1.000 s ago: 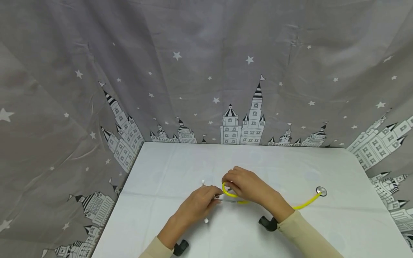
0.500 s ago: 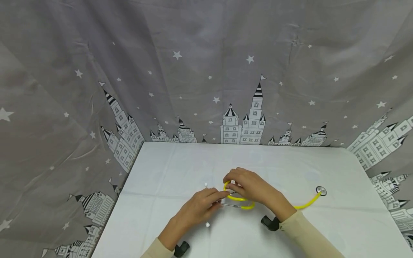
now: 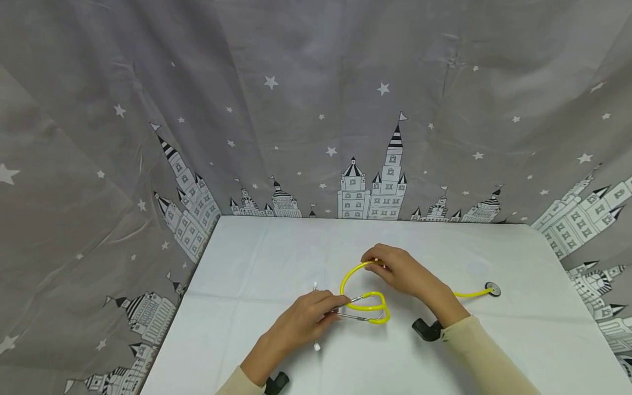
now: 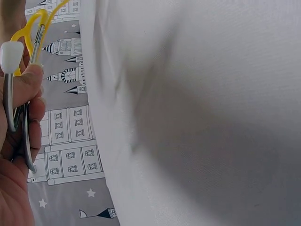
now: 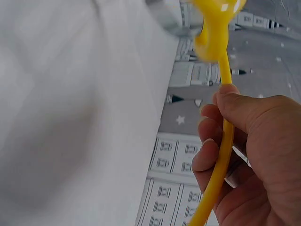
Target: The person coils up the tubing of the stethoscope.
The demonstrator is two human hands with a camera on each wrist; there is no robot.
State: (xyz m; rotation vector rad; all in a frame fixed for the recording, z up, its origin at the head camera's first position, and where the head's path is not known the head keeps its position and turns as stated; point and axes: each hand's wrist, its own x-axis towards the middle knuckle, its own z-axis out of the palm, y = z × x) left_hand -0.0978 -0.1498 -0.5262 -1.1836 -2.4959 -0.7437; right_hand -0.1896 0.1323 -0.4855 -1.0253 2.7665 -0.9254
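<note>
A stethoscope with yellow tubing [image 3: 344, 280] and metal ear tubes [image 3: 353, 316] spans both hands. My left hand [image 3: 311, 315] grips the ear tubes; a white eartip [image 4: 11, 57] shows beside its thumb in the left wrist view. Between thumb and fingers, my right hand [image 3: 402, 271] pinches the yellow tube [image 5: 225, 141], which arcs up from the yellow fork [image 3: 384, 310]. Past the right hand, the tube runs out to the round metal chest piece [image 3: 492, 289] at the right. Part of the tube is hidden behind the right hand and wrist.
A white-covered table [image 3: 257, 258] lies under the hands. Behind and beside it hangs a grey curtain [image 3: 296, 66] printed with castles and stars. Black wrist mounts [image 3: 427, 330] sit beneath both wrists.
My right hand has moved right and away along the tube, widening the yellow loop and uncovering the fork. The left hand keeps its hold, fingers slightly shifted. The chest piece has barely moved.
</note>
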